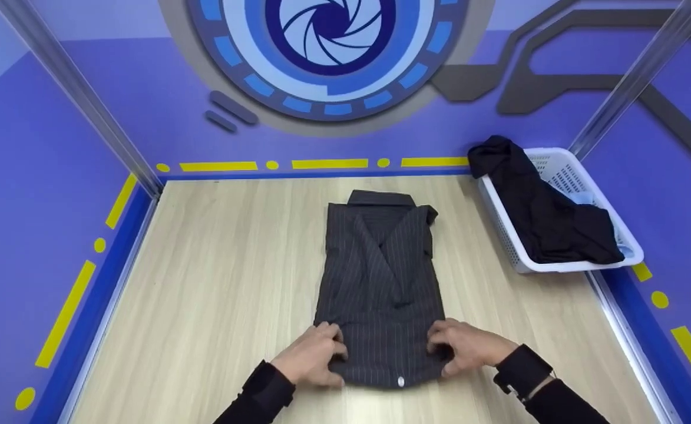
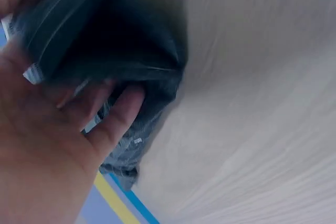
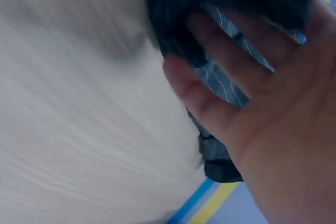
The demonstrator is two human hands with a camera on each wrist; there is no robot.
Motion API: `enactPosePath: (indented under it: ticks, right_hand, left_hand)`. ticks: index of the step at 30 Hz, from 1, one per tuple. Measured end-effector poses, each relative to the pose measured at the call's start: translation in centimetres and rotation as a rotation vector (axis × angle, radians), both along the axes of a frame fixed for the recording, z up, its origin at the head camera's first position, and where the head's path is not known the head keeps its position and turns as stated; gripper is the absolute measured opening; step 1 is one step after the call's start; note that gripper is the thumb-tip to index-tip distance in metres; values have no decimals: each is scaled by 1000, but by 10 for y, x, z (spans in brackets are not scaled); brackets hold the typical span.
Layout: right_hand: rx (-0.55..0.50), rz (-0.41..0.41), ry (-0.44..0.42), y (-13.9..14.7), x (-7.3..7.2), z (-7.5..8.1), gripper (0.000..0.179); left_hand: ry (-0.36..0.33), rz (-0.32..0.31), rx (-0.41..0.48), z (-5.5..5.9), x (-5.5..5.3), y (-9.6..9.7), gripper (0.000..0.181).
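Head view: a dark pinstriped shirt (image 1: pixel 377 277) lies on the pale wooden table (image 1: pixel 221 265), its collar (image 1: pixel 380 198) towards twelve o'clock. My hands are apart, each clamped on its lower part: my left hand (image 1: pixel 313 356) grips the edge between seven and eight o'clock, my right hand (image 1: pixel 469 345) the edge at about four, fingers curled at the cloth. Between them, near the bottom edge, shows a small white spot (image 1: pixel 401 381). At two o'clock from the shirt stands a white basket (image 1: pixel 505 235), with a black garment (image 1: pixel 539 212) draped over its rim and light blue cloth (image 1: pixel 584 198) inside.

Left wrist view: the cloth gapes into a dark hollow towards eleven o'clock, my fingers beneath its edge; more shirt trails towards seven.

Right wrist view: blur makes the exact grip hard to judge, but my fingers seem to lie under a dark fold at one o'clock.
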State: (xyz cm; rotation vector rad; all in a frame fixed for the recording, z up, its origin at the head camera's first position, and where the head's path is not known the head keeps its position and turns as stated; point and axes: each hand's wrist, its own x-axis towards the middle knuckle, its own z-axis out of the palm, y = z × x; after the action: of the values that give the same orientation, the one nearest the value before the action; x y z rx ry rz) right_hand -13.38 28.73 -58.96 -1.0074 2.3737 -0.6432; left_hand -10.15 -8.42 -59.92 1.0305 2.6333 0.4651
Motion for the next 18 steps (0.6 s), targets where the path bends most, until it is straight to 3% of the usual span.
enactPosePath:
  ticks: [5,7,9,13,18]
  right_hand:
    - [96,-40,-1,-3,17,-10,100]
    - [154,-19,47,-5,24,-14,112]
    - [203,10,106,-6,30,-19,120]
    - [207,9,210,-3,37,-30,109]
    - [75,-69,239,5,34,-32,61]
  left_hand:
    - [18,-2,-130,-12,13,7,90]
    - [38,-4,-174,-17,16,9,99]
    - [52,-5,-183,-20,18,9,94]
    - [21,26,-79,-20,15,6,55]
    - [-93,88,113,-14,6,-1,36]
